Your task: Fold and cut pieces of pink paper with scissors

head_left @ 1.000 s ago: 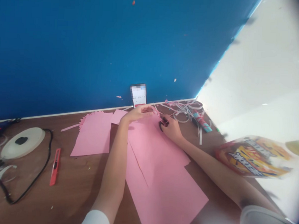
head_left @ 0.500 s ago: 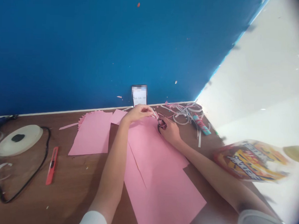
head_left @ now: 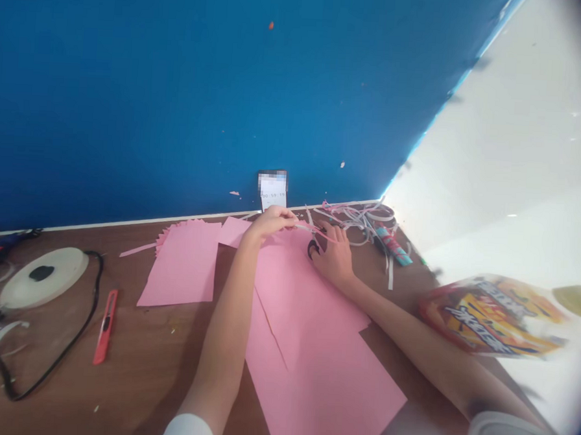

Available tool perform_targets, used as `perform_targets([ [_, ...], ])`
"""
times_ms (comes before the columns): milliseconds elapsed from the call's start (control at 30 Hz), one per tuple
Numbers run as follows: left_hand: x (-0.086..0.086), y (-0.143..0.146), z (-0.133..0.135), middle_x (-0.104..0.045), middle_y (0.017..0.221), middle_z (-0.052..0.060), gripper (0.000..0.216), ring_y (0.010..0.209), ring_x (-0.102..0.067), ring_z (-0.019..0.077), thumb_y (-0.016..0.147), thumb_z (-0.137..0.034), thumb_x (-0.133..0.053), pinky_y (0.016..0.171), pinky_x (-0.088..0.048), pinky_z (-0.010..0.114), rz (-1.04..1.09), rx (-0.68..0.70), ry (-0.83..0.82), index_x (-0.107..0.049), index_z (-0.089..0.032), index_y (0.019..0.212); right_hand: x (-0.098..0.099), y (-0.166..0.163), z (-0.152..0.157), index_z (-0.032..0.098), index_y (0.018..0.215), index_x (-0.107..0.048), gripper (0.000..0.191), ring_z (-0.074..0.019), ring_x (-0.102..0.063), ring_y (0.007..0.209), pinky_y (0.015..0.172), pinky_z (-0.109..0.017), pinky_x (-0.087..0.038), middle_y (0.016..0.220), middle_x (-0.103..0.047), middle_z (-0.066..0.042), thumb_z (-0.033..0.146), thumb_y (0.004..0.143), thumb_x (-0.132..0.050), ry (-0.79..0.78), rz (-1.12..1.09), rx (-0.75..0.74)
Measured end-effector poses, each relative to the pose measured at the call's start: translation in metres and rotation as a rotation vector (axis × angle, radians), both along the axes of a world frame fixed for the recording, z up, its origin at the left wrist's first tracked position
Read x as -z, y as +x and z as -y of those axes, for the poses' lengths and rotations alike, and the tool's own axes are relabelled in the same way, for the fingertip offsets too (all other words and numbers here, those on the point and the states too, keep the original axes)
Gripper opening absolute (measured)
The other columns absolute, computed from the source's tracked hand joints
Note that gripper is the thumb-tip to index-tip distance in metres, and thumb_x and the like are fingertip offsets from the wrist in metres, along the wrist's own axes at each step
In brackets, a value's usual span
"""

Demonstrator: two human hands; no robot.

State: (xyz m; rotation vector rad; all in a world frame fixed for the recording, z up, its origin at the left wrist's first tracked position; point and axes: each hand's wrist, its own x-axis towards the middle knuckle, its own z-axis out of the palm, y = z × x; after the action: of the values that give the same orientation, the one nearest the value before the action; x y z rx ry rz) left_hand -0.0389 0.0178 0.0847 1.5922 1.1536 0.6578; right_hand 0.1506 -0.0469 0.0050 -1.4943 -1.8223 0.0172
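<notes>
At the far edge of a large pink paper sheet (head_left: 313, 348), my left hand (head_left: 274, 222) pinches a thin pink paper strip (head_left: 312, 228). My right hand (head_left: 334, 255) grips a pair of scissors (head_left: 313, 248) by its dark handles, just right of the strip. The scissors' blades point up and away, near the strip's middle; whether they touch it I cannot tell. The strip's far end passes over my right hand. A smaller stack of pink paper (head_left: 183, 264) with a fringed left edge lies to the left of my left forearm.
A red box cutter (head_left: 105, 328) and a white disc with a black cord (head_left: 44, 279) are on the left. A phone (head_left: 273, 189) leans on the blue wall. Paper strips (head_left: 363, 218), a glue tube (head_left: 392, 244) and a bottle (head_left: 490, 315) occupy the right.
My right hand has spread its fingers somewhat around the scissors, and the blades now show pointing upward. The pink strip now stretches between both hands. The view has shifted slightly.
</notes>
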Motion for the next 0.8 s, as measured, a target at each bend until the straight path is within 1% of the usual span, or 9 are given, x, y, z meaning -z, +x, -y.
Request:
perform_targets([
  [100,0.006,0.005,-0.004,-0.066,0.075,0.006,0.014,0.069,-0.057,0.0129,0.073,-0.027,-0.065,0.068,-0.042,0.027,0.006,-0.05,-0.071,-0.067,-0.014,0.079,-0.001,0.0,0.0,0.017,0.128,-0.048,0.056,-0.0324,-0.048,0.107,0.092,-0.047,-0.041,0.115,-0.057,-0.015,0.022,0.073,-0.055,-0.012,-0.005,-0.002],
  [167,0.011,0.006,-0.008,-0.067,0.077,0.006,0.013,0.068,-0.058,0.0133,0.074,-0.027,-0.063,0.065,-0.042,0.026,0.008,-0.109,-0.092,-0.065,-0.015,0.078,0.0,0.0,-0.001,0.017,0.127,-0.048,0.055,-0.0321,-0.047,0.106,0.092,-0.047,-0.04,0.113,-0.056,-0.015,0.022,0.073,-0.056,-0.019,-0.008,0.012],
  [300,0.02,-0.003,-0.016,-0.069,0.084,0.008,0.014,0.069,-0.06,0.0152,0.075,-0.029,-0.058,0.058,-0.04,0.026,-0.074,-0.247,0.004,-0.063,-0.016,0.073,0.001,0.002,-0.002,0.017,0.12,-0.05,0.051,-0.0318,-0.046,0.103,0.09,-0.046,-0.041,0.105,-0.054,-0.013,0.022,0.071,-0.057,-0.01,-0.025,0.036],
  [400,0.023,-0.01,-0.02,-0.07,0.084,0.006,0.016,0.06,-0.057,0.013,0.077,-0.03,-0.055,0.055,-0.039,0.025,-0.099,-0.317,0.081,-0.064,-0.017,0.078,0.001,0.003,-0.002,0.018,0.119,-0.05,0.049,-0.0306,-0.047,0.102,0.09,-0.045,-0.041,0.103,-0.054,-0.012,0.021,0.071,-0.057,-0.001,-0.062,0.029],
  [467,0.027,-0.012,-0.021,-0.07,0.081,0.005,0.017,0.054,-0.054,0.0116,0.077,-0.03,-0.054,0.053,-0.039,0.024,-0.101,-0.354,0.077,-0.064,-0.017,0.082,0.0,0.004,-0.001,0.018,0.121,-0.049,0.049,-0.0296,-0.047,0.102,0.09,-0.044,-0.04,0.104,-0.054,-0.012,0.021,0.072,-0.057,-0.003,-0.097,0.02],
  [533,0.032,-0.011,-0.022,-0.07,0.08,0.006,0.017,0.054,-0.055,0.0115,0.076,-0.029,-0.056,0.053,-0.039,0.024,-0.103,-0.322,0.034,-0.063,-0.016,0.084,-0.001,0.005,-0.001,0.019,0.121,-0.049,0.049,-0.0288,-0.047,0.102,0.09,-0.043,-0.041,0.105,-0.054,-0.011,0.021,0.072,-0.057,-0.01,-0.136,0.021],
  [600,0.036,-0.009,-0.02,-0.07,0.082,0.008,0.016,0.058,-0.056,0.0121,0.073,-0.025,-0.059,0.053,-0.04,0.023,-0.108,-0.238,0.005,-0.064,-0.015,0.085,-0.001,0.006,-0.001,0.019,0.12,-0.05,0.047,-0.0283,-0.048,0.101,0.09,-0.043,-0.041,0.105,-0.054,-0.011,0.021,0.073,-0.056,-0.012,-0.162,0.029],
  [667,0.039,-0.008,-0.018,-0.07,0.086,0.008,0.021,0.062,-0.058,0.0129,0.07,-0.022,-0.061,0.055,-0.041,0.023,-0.109,-0.169,0.011,-0.063,-0.016,0.09,-0.001,0.006,-0.001,0.02,0.119,-0.051,0.045,-0.0282,-0.048,0.101,0.09,-0.042,-0.041,0.104,-0.054,-0.01,0.02,0.074,-0.056,-0.007,-0.169,0.024],
  [800,0.035,-0.006,-0.014,-0.07,0.088,0.007,0.033,0.065,-0.06,0.0138,0.072,-0.021,-0.06,0.057,-0.043,0.023,-0.087,-0.063,0.019,-0.06,-0.018,0.105,-0.001,0.006,-0.002,0.019,0.117,-0.052,0.044,-0.0282,-0.049,0.102,0.091,-0.042,-0.041,0.103,-0.056,-0.01,0.019,0.074,-0.056,-0.007,-0.165,-0.006],
])
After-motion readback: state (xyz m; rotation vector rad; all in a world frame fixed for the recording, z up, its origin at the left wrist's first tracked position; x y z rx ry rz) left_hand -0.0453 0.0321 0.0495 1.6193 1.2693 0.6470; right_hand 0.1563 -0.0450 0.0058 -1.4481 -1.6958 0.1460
